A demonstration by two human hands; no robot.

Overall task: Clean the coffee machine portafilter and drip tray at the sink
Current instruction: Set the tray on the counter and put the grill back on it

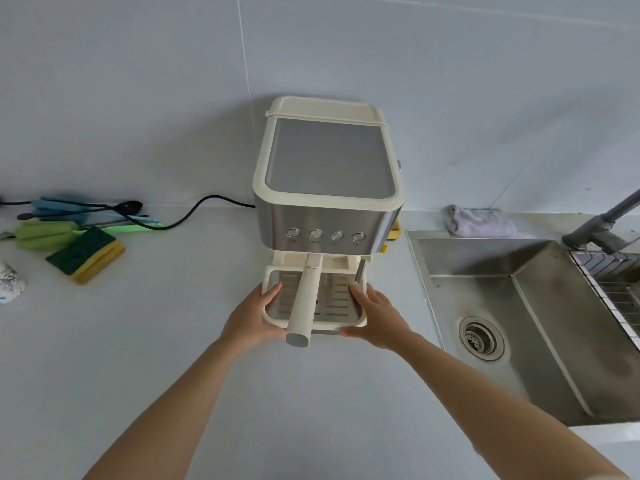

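A cream and steel coffee machine (329, 188) stands on the counter against the wall. Its portafilter (304, 303) is locked in, the cream handle pointing toward me over the drip tray (337, 306), a cream tray with a slotted metal grate at the machine's foot. My left hand (254, 317) grips the tray's left edge, thumb on the rim. On the opposite edge my right hand (375, 317) holds the tray the same way. The steel sink (519, 306) lies to the right, with its drain (481, 337) in view.
A green and yellow sponge (86, 254), a green cloth and blue utensils (69, 216) lie at the left. A black power cord (194, 213) runs behind them. A grey rag (479, 221) sits behind the sink, a grey faucet (602, 223) and wire rack (616, 289) at the right.
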